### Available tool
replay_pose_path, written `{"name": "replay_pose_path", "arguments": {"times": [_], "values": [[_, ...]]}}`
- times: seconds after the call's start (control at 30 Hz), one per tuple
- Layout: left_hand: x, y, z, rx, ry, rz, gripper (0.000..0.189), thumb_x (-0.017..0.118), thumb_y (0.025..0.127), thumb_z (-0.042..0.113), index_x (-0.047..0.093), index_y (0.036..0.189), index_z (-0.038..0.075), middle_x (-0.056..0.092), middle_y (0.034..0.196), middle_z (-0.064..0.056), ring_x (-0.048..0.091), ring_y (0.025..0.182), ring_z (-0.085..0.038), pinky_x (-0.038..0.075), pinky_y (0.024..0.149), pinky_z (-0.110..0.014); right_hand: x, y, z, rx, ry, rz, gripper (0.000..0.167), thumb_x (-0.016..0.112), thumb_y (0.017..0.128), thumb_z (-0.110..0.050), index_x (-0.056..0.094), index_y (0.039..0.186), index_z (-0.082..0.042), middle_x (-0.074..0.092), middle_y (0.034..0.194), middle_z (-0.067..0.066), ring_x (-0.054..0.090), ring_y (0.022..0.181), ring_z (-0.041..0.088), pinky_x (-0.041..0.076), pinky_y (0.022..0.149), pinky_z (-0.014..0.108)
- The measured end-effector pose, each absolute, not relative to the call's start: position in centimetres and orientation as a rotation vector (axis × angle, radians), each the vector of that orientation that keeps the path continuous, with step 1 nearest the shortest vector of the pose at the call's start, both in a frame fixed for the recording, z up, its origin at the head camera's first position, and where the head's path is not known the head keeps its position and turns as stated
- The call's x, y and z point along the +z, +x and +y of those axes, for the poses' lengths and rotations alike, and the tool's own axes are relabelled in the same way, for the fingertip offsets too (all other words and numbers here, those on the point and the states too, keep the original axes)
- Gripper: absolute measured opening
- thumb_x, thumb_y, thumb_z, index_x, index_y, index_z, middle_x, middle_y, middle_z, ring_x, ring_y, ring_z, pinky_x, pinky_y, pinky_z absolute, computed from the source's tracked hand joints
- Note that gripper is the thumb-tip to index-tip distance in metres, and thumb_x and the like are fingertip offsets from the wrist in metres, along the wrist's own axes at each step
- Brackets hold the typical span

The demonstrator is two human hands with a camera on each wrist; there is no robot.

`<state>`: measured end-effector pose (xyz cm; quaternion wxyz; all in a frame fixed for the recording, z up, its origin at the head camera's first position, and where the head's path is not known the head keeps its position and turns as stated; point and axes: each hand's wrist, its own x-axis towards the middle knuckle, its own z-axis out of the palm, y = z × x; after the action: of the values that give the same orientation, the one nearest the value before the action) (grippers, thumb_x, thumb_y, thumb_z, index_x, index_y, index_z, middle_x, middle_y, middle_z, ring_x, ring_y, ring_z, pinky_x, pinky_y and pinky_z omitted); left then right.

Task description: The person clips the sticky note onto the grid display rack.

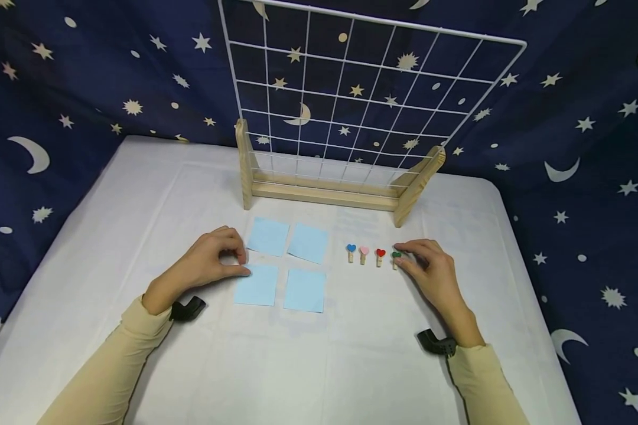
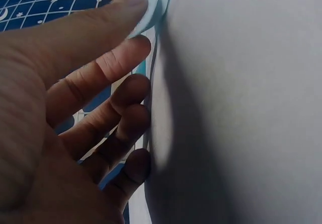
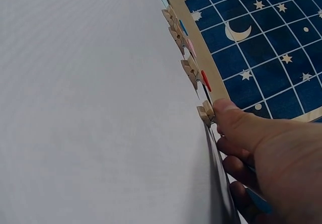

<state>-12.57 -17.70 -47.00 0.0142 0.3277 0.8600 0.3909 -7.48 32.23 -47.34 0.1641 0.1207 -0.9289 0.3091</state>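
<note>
Four light-blue paper squares lie in two rows on the white table. My left hand (image 1: 212,257) is at the top left corner of the lower-left blue paper square (image 1: 257,286). Its thumb and index finger pinch that corner, and the paper (image 2: 153,12) bends upward there. To the right stand small wooden clothespins in a row, with blue (image 1: 351,254), pink (image 1: 363,255) and red (image 1: 380,257) hearts. At the row's right end, my right hand (image 1: 430,271) pinches the green-heart clothespin (image 1: 396,260) between thumb and index finger; its wooden legs (image 3: 205,113) show beside the thumb.
A white wire grid (image 1: 351,91) stands upright behind the papers in a wooden base (image 1: 324,195). A dark blue cloth (image 1: 106,71) with stars and moons hangs around the white table (image 1: 276,372). Black wrist mounts sit below both hands.
</note>
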Motion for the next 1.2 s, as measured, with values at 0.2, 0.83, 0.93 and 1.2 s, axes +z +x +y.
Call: {"name": "replay_pose_path", "arguments": {"times": [0.2,0.83,0.93,1.2], "values": [[-46.7,-12.7,-17.8,1.186,0.991,2.648,0.03,0.096,0.076,0.014,0.069,0.077,0.026,0.064,0.091,0.011,0.058,0.091,-0.007,0.05,0.085,-0.029,-47.7,-7.2,32.2,0.923,0.316,-2.648,0.018,0.088,0.086,-0.011,0.082,0.104,-0.01,0.075,0.108,0.003,0.066,0.105,0.017,0.046,0.08,0.021],[-47.1,-13.1,-17.8,1.298,0.985,2.573,0.021,0.09,0.083,0.008,0.072,0.086,0.019,0.068,0.088,0.009,0.06,0.085,-0.012,0.049,0.079,-0.028,-46.6,-6.9,32.6,1.136,0.328,-2.664,0.028,0.086,0.086,-0.003,0.079,0.111,-0.012,0.079,0.098,0.002,0.069,0.086,0.009,0.055,0.076,0.021],[-47.0,-13.2,-17.8,1.331,0.981,2.555,0.02,0.089,0.084,0.008,0.073,0.087,0.018,0.068,0.089,0.007,0.061,0.084,-0.014,0.051,0.076,-0.027,-46.1,-6.8,32.3,1.137,0.314,-2.652,0.026,0.087,0.084,0.0,0.08,0.108,-0.01,0.079,0.095,0.005,0.07,0.083,0.009,0.055,0.074,0.017],[-46.6,-13.4,-17.9,1.416,0.932,2.529,0.015,0.087,0.087,0.012,0.074,0.087,0.02,0.069,0.09,0.006,0.061,0.08,-0.011,0.052,0.073,-0.028,-43.5,-6.2,30.7,1.228,0.283,-2.622,0.02,0.083,0.086,0.005,0.08,0.104,-0.002,0.08,0.094,0.014,0.076,0.079,0.017,0.056,0.071,0.013]]}}
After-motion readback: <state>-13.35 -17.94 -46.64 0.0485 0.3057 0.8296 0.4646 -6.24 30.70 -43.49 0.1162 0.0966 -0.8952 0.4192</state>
